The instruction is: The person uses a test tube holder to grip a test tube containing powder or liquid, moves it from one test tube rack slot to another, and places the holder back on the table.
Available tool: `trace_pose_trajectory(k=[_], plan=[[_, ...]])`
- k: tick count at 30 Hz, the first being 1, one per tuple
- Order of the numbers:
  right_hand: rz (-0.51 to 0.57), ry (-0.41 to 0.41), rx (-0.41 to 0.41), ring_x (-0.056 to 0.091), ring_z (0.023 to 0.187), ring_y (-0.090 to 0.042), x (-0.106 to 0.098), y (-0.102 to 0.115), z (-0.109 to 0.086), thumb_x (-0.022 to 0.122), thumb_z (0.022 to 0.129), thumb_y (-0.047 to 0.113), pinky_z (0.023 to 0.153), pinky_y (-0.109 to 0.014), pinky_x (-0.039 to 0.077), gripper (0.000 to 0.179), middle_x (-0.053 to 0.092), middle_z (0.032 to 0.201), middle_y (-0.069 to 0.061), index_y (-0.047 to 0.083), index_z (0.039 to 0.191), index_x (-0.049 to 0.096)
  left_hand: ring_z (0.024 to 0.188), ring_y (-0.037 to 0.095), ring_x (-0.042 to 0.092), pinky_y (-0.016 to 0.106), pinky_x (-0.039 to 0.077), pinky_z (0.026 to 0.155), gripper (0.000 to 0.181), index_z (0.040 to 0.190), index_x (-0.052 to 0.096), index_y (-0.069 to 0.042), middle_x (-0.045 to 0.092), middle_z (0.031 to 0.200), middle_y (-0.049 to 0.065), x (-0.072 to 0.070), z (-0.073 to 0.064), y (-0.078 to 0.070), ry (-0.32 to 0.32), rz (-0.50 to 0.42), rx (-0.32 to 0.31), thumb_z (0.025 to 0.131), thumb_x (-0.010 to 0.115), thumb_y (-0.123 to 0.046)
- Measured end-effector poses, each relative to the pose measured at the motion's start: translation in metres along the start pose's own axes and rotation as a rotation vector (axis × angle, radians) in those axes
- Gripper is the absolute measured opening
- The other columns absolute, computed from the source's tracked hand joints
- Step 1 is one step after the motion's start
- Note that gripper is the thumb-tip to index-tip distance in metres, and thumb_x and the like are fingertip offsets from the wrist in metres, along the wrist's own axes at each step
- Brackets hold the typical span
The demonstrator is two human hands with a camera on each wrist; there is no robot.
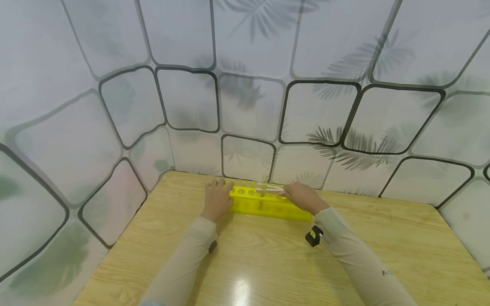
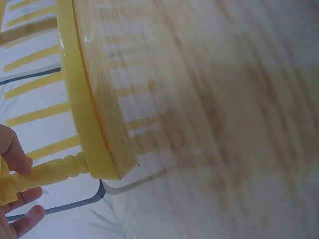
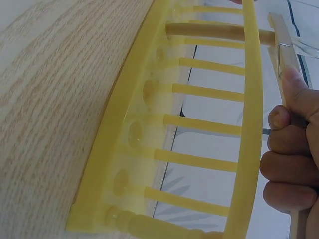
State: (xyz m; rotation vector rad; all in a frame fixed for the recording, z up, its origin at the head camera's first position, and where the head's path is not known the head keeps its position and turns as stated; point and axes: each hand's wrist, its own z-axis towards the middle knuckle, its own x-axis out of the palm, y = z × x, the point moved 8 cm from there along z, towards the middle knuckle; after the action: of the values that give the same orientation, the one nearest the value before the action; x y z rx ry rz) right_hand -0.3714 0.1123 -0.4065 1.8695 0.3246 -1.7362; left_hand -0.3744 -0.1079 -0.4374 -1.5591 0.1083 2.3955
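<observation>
A yellow plastic test tube rack (image 1: 272,209) stands lengthwise on the table. My left hand (image 1: 218,197) holds its left end, with thumb and fingers around the end post (image 2: 55,168) in the left wrist view. My right hand (image 1: 304,197) grips a wooden test tube clamp (image 3: 284,57), its fingers curled round the handle. The clamp's jaws are at the upper part of a glass test tube (image 3: 214,32) holding brownish liquid. That tube stands in the rack, passing through the top plate, and its clear mouth extends past the clamp.
The wood-grain table (image 1: 245,255) meets a patterned curtain-like wall (image 1: 249,106) just behind the rack. A small black device (image 1: 314,236) with a yellow mark is at the right wrist, and another dark piece (image 1: 212,246) shows at the left wrist.
</observation>
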Motion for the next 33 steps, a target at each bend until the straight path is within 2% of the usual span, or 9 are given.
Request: trace_pose_trajectory(k=[9, 16, 33], plan=[[-0.019, -0.012, -0.015, 0.028, 0.053, -0.01, 0.0001, 0.0011, -0.0022, 0.047, 0.097, 0.029, 0.057, -0.027, 0.034, 0.032, 0.031, 0.058, 0.004, 0.011, 0.071, 0.051, 0.1, 0.031, 0.053, 0.051, 0.039, 0.092, 0.046, 0.12, 0.06, -0.019, 0.059, 0.108, 0.011, 0.0022, -0.0004, 0.0004, 0.035, -0.014, -0.026, 0.075, 0.068, -0.017], [0.004, 0.002, -0.009, 0.028, 0.053, -0.01, 0.0015, 0.0003, -0.0021, 0.045, 0.098, 0.03, 0.057, -0.027, 0.032, 0.035, 0.031, 0.059, 0.003, 0.009, 0.071, 0.051, 0.1, 0.031, 0.053, 0.051, 0.039, 0.091, 0.045, 0.12, 0.06, -0.018, 0.059, 0.108, 0.011, 0.0019, -0.0008, 0.0005, 0.026, -0.013, -0.022, 0.075, 0.068, -0.017], [-0.03, -0.02, -0.026, 0.025, 0.051, -0.009, 0.0052, 0.0005, 0.0004, 0.046, 0.097, 0.03, 0.056, -0.027, 0.033, 0.036, 0.028, 0.056, 0.004, 0.01, 0.069, 0.053, 0.098, 0.031, 0.053, 0.05, 0.04, 0.09, 0.044, 0.118, 0.06, -0.018, 0.059, 0.106, 0.011, -0.0001, -0.0009, 0.0, 0.016, -0.021, -0.018, 0.075, 0.068, -0.017]])
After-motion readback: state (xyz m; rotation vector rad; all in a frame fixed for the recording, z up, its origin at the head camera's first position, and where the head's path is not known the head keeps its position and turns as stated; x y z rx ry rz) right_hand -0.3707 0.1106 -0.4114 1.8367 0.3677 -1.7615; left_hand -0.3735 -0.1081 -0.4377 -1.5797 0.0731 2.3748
